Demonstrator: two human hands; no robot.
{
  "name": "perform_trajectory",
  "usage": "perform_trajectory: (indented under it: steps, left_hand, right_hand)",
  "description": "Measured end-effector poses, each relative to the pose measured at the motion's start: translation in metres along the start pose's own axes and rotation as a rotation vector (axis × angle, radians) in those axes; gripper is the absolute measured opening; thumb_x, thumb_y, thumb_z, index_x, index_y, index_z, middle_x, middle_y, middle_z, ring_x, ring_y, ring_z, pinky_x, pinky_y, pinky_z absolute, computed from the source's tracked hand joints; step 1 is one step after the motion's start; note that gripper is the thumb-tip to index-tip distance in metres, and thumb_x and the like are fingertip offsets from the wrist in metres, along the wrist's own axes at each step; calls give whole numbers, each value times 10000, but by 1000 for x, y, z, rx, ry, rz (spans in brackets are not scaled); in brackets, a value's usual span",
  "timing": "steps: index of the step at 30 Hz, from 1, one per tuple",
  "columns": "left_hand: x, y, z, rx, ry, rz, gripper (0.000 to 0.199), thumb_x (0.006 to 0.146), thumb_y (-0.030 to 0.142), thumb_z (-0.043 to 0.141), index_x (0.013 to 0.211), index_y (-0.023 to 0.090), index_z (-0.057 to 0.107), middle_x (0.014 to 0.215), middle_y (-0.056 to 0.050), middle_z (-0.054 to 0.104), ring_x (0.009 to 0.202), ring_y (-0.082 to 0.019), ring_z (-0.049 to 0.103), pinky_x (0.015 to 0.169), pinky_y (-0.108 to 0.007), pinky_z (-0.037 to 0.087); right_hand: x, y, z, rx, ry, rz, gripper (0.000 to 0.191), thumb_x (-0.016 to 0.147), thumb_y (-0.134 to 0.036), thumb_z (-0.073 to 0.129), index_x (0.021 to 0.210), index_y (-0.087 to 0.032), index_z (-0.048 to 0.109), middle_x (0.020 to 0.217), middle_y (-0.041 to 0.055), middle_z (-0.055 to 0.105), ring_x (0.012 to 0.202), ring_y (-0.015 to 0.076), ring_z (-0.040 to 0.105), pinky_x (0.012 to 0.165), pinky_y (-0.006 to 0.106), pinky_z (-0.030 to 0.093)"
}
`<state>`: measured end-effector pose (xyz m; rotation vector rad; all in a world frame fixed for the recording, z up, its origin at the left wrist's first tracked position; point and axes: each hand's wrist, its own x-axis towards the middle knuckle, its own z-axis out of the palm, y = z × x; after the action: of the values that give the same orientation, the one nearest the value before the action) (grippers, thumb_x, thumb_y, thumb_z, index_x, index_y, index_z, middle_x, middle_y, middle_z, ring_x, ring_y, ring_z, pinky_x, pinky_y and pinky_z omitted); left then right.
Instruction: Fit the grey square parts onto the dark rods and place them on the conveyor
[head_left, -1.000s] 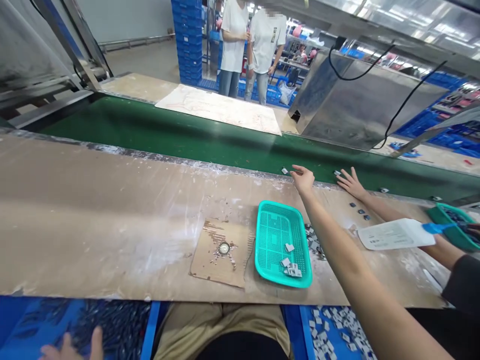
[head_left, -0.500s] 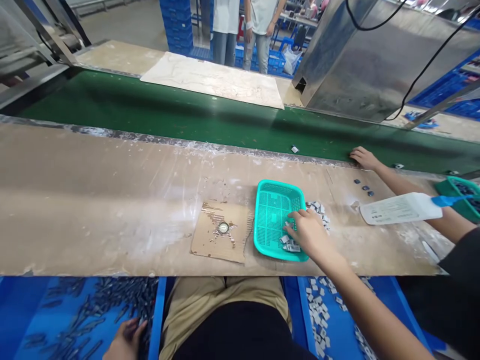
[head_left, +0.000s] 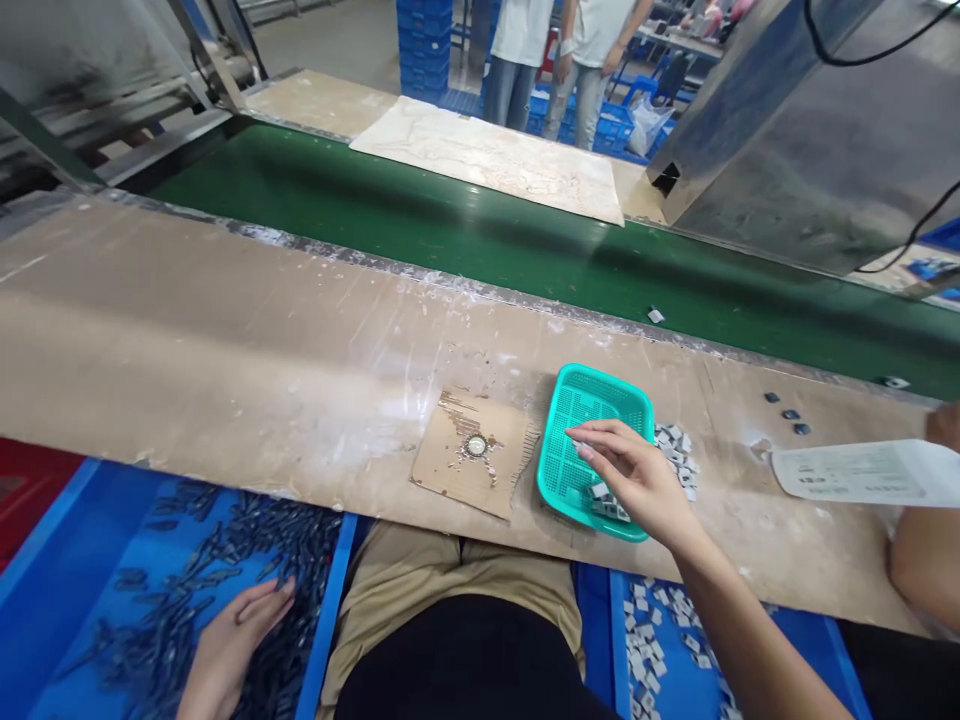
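My right hand (head_left: 637, 470) is raised over the turquoise plastic basket (head_left: 551, 480), with thumb and fingertips pinched together. A pale spot shows at the fingertips, too small to make out. Several small grey-white pieces (head_left: 609, 503) lie in the basket's near right corner, below this hand. Low on the left, my left hand (head_left: 240, 630) is over a blue bin (head_left: 90, 560) of slim dark plastic parts (head_left: 262, 530). Its fingers are pressed together, and whatever may be in them is hidden.
A cardboard piece (head_left: 439, 470) bears a round metallic-rimmed object (head_left: 476, 446). Grey-white pieces (head_left: 675, 450) are heaped right of the basket; more fill a bin (head_left: 645, 650) below. A white bottle (head_left: 862, 470) and a co-worker's arm (head_left: 922, 560) are at right. A green conveyor belt (head_left: 525, 255) runs behind.
My right hand has lifted from the pieces in the basket, fingertips now together. My left hand's fingers have closed up over the dark parts. The view has turned left; the co-worker's arm has drawn back.
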<state>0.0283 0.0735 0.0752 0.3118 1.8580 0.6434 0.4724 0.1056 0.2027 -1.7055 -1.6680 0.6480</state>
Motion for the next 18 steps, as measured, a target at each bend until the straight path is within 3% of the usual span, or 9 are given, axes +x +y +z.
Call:
perform_trajectory:
  steps: [4, 9, 13, 18]
  left_hand:
    - [-32, 19, 17, -235, -134, 10, 191, 706, 12, 630, 838, 126, 553, 882, -104, 705, 895, -186, 661, 823, -241, 536]
    - [-64, 32, 45, -437, -254, -22, 137, 759, -11, 561, 843, 93, 591, 819, -112, 702, 703, -158, 675, 640, -201, 573]
    - [-75, 28, 65, -564, -362, -55, 114, 745, 0, 595, 822, 79, 621, 867, -119, 698, 804, -180, 674, 724, -210, 570]
    - [-79, 14, 72, -559, -518, -29, 194, 654, 135, 749, 808, 106, 636, 785, -67, 686, 854, -214, 666, 791, -243, 556]
  right_hand:
    - [16, -24, 17, -90, -80, -135, 230, 860, -278, 534, 1063, -233, 633, 962, 64, 618, 888, 194, 607, 789, 353, 500]
    - [37, -36, 53, -231, -245, -295, 264, 829, -176, 536, 1087, -211, 497, 968, 58, 654, 840, 186, 636, 729, 333, 530]
    - [50, -33, 73, -383, -411, -413, 256, 857, -144, 475, 1103, -205, 442, 1038, 103, 631, 940, 216, 627, 762, 362, 530]
    - [56, -38, 79, -426, -488, -454, 212, 852, -142, 457, 1048, -211, 497, 904, 89, 641, 873, 219, 637, 721, 332, 522]
